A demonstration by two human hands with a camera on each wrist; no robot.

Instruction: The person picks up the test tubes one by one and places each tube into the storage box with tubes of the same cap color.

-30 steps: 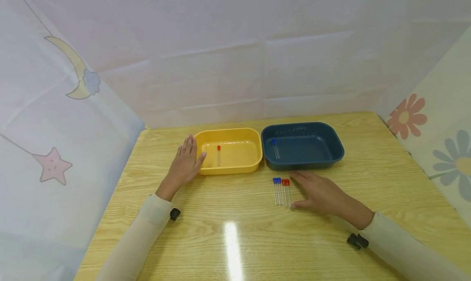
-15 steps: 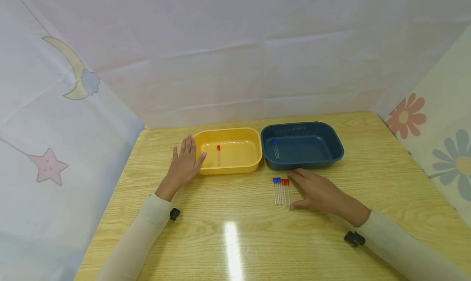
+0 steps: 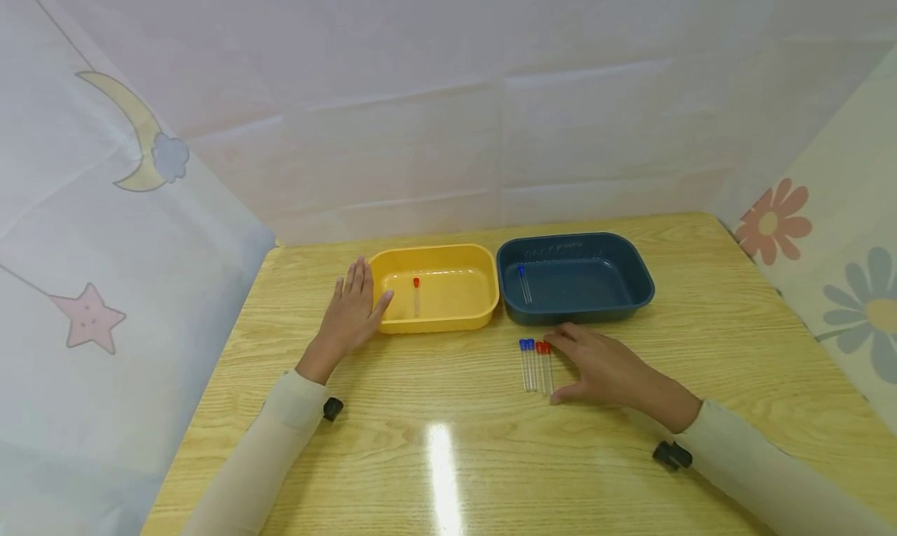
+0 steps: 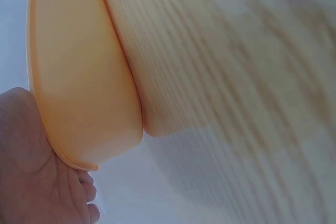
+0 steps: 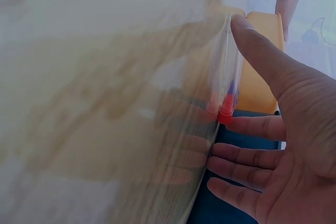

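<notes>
Two slender, clear red-capped tubes [image 3: 545, 371] lie on the wood-grain tabletop [image 3: 350, 458], just left of the right hand [image 3: 606, 368], the nearer one; their long axis runs away from the person. Its grip is wide, thumb by the bottom end, forefinger at a red cap. Two clear blue-capped tubes [image 3: 529, 369] lie just beside, further left. Beyond, an oblong yellow plastic tray [image 3: 434, 326] contains a single red-topped tube [image 3: 416, 300]; an oblong dark-blue plastic tray [image 3: 582, 316], a single blue-topped tube [image 3: 525, 287]. The left hand [image 3: 348, 312], fingers straight, rests against the yellow tray's left end.

Probably a makeshift booth: pale sheets [image 3: 392, 53] with printed moon [image 3: 145, 127], star [image 3: 91, 319] and flowers [image 3: 768, 223] back and flank a wood-grain table [image 3: 371, 442].
</notes>
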